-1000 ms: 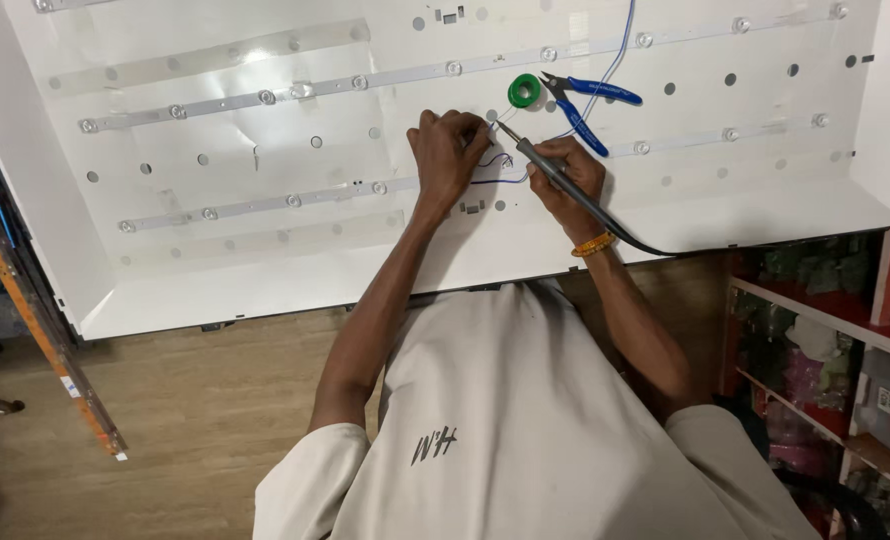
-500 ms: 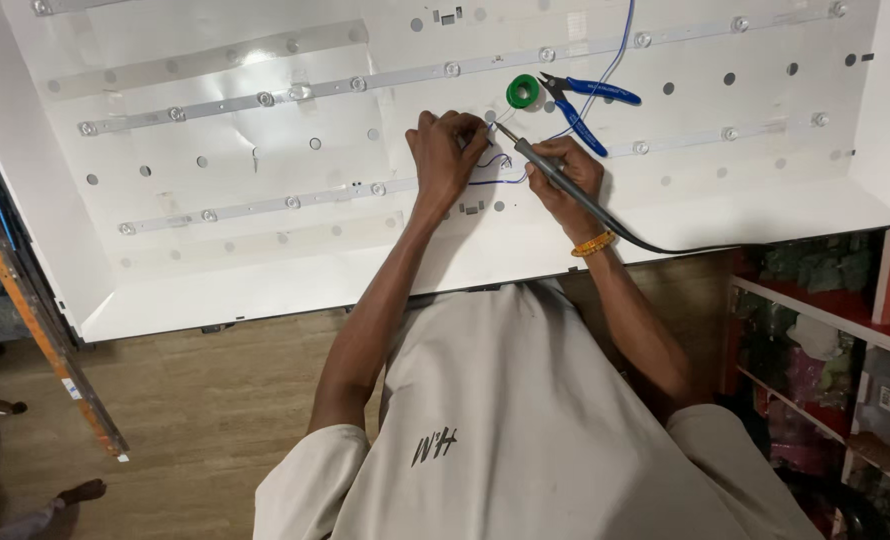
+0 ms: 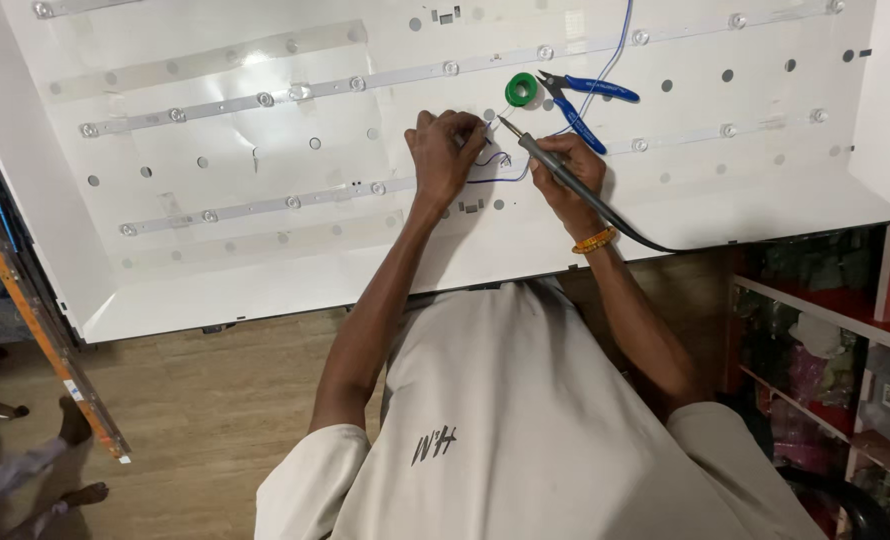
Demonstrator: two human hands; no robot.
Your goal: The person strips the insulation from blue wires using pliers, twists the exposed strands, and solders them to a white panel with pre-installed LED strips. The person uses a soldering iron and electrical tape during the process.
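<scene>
Right hand has its grip closed pen-fashion on the soldering iron, tip aimed toward 10 o'clock at the blue wire. Left hand pinches that wire closed against the white panel, steadying it. Green solder spool and blue cutters lie at 12 o'clock, within reach.

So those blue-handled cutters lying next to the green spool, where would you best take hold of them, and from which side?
Probably by the two blue handles of the cutters, coming from the right. The handles splay out toward the right and lie flat and free on the white panel, while the dark nose points left, close beside the green spool and the blue wire crosses near it.
</scene>
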